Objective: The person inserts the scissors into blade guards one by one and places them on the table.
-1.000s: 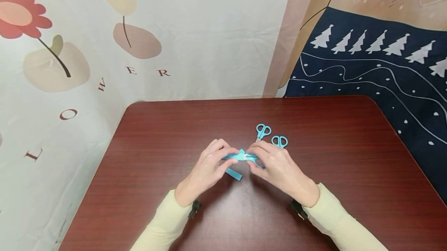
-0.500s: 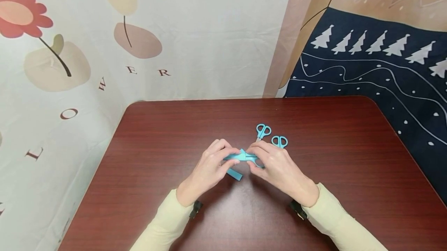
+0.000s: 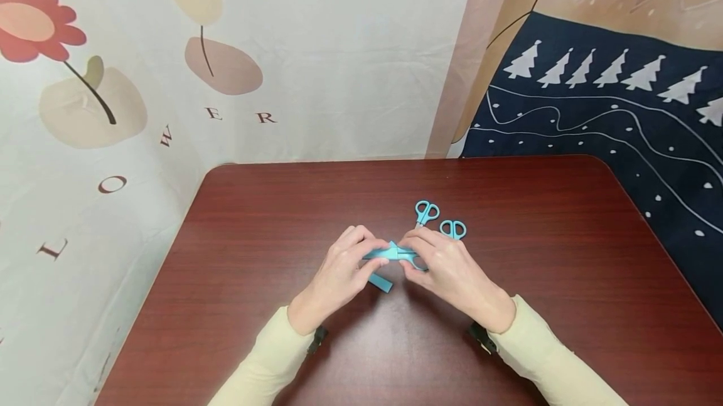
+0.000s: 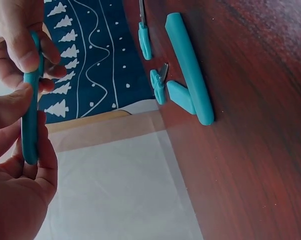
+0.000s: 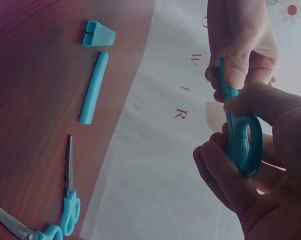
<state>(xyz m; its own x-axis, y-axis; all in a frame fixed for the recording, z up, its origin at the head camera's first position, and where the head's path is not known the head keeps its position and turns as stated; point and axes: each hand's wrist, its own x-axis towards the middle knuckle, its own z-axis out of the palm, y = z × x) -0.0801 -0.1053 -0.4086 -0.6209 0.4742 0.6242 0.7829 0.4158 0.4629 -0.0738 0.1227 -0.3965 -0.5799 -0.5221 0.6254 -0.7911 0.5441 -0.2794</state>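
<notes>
In the head view my left hand [image 3: 339, 265] pinches a turquoise blade cover [image 3: 385, 253] between thumb and fingers. My right hand [image 3: 449, 261] grips the turquoise handles of a pair of scissors [image 5: 259, 147], one finger loop showing beside the fingertips. Cover and handles meet end to end in one line, the blades hidden inside the cover. Both hands are held close together, above the table. Lying past them are a long turquoise cover [image 5: 94, 90] and a short, wide one with an open end [image 5: 99, 35].
Two more scissors with turquoise handles, one farther back [image 3: 427, 212] and one nearer the right hand [image 3: 453, 229], lie on the dark red wooden table [image 3: 271, 205] with bare blades. Printed cloths [image 3: 339, 80] hang behind the table's far edge.
A pale gap between the cover and the scissors handles, seen a second ago, has closed. The left hand has shifted slightly right; the right hand has hardly moved.
</notes>
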